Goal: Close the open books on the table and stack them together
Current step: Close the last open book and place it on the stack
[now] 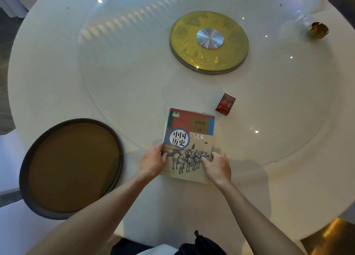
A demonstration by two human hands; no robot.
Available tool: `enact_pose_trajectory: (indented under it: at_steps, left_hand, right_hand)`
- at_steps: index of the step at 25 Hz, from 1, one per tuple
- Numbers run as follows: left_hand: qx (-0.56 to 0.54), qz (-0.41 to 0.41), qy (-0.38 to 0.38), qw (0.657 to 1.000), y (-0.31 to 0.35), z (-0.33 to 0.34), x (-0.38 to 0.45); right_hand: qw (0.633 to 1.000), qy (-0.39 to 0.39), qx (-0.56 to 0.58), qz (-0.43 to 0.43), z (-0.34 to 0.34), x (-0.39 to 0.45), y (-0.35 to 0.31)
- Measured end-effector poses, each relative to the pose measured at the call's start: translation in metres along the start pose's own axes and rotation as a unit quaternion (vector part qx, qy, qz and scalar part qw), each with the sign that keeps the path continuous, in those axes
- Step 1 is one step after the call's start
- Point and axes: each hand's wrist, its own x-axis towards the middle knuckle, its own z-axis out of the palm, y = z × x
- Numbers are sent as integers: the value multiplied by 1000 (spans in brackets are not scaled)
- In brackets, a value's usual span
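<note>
Stacking appears complete: your left hand (153,161) and right hand (218,165) clasp the closed, horse-illustrated history books (189,143) near the white round table's (134,93) edge; next, square them and release.

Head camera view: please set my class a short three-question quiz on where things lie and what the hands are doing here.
1. True or false: the top book lies closed with its cover facing up.
2. Which object lies beyond the top book's far right corner? A) the round brown tray B) the small red box C) the gold disc
3. Fill in: the left hand and right hand each grip a side edge of the book near its ____ end.

Key
1. True.
2. B; the tray lies left of the book, the disc far across the white table.
3. Near (the end closest to the person).
</note>
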Motion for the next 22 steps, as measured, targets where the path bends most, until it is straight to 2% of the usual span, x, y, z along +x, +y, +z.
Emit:
enact_pose_trajectory:
  at_steps: [2,4,11,14,19,22]
  left_hand:
    - [-13,-9,-8,1000,3,0,2]
    - [-22,-22,-6,1000,6,-1,4]
    - [-65,-62,-17,996,8,-2,10]
    - [-105,-75,-13,992,8,0,14]
    - [-81,-80,12,993,16,4,15]
    - [-110,-105,7,988,9,3,20]
  right_hand:
    - [991,-13,127,30,-1,7,1]
    - [983,-7,175,49,-4,12,-2]
    - [999,6,41,-13,-5,26,-20]
    - [999,0,43,21,-3,30,-23]
    - [998,16,52,41,3,32,-19]
    - [995,9,80,65,-1,36,-15]
